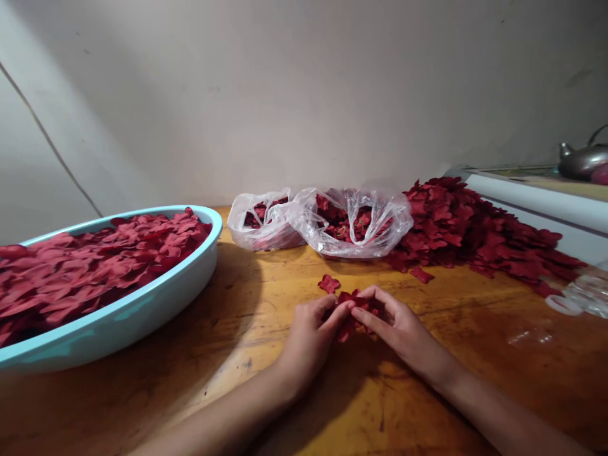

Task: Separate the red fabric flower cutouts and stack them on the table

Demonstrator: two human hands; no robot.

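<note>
Both hands meet over the middle of the wooden table, thumbs almost touching. My left hand (316,326) is closed on red fabric petals (349,297), thumb on top. From the other side my right hand (389,320) pinches the same petals between thumb and fingers. Some of the red cloth sticks out above and below the fingertips; how many pieces there are is hidden. Just beyond the left fingers a single red flower-shaped petal piece (329,284) lies flat on the wood.
At left stands a light blue basin (216,237) heaped with red petals. Behind the hands sit two clear plastic bags (237,218) holding more red pieces. A large loose petal pile (456,221) spreads at back right. Clear plastic (589,294) and a tape-like ring (563,305) lie right; a kettle (584,161) stands beyond.
</note>
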